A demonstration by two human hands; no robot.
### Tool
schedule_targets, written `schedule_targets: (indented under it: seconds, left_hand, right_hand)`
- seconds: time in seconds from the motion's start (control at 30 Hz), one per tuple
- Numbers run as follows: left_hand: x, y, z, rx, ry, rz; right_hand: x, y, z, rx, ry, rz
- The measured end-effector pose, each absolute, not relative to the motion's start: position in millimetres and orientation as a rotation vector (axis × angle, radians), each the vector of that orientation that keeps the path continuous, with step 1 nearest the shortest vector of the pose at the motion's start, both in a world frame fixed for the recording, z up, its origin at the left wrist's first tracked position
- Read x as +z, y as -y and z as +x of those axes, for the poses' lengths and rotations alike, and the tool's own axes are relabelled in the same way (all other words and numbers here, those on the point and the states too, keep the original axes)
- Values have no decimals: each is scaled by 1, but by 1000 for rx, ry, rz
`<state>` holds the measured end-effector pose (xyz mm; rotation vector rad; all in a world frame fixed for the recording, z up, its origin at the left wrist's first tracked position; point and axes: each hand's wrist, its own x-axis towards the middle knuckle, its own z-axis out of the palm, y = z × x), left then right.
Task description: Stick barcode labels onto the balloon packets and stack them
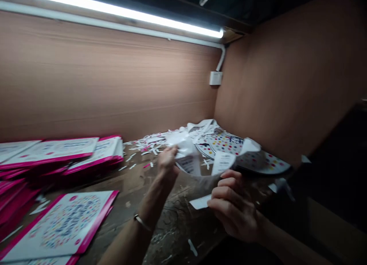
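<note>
Left hand (168,161): fingers closed on white printed band (188,158), held above table (129,186). Right hand (233,204): fingers curled, pinching white slip (200,202). Band's small print and packets' (69,223) blue lettering too blurred to read.

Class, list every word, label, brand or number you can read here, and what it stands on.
No text reads clearly.
Front packet: blue lettering, too blurred.
Stacked packets: blue lettering, too blurred.
White piece at the left hand: dark print, too blurred.
White slip above the right hand: print too small.
Dotted piece: dark lettering, too blurred.
</note>
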<state>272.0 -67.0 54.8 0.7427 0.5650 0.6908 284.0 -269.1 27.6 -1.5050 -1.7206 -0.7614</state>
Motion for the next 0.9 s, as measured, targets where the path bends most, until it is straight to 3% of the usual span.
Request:
schedule_targets:
  seconds: [0.2,0.3,0.67,0.8,0.9]
  left_hand:
    - [50,58,278,686,-596,691]
    - [48,65,278,662,-601,683]
    - [43,74,274,654,-539,681]
    - [45,79,273,671,-514,667]
    - [46,82,272,702,-477,679]
  right_hand:
    - [-42,356,308,-160,211,-1852]
    - [-80,387,341,-87,-173,-1799]
    - [-115,397,364,-208,-306,-2008]
    - [-87,394,328,-636,36,-2220]
    - [-44,364,316,-922,568,-2124]
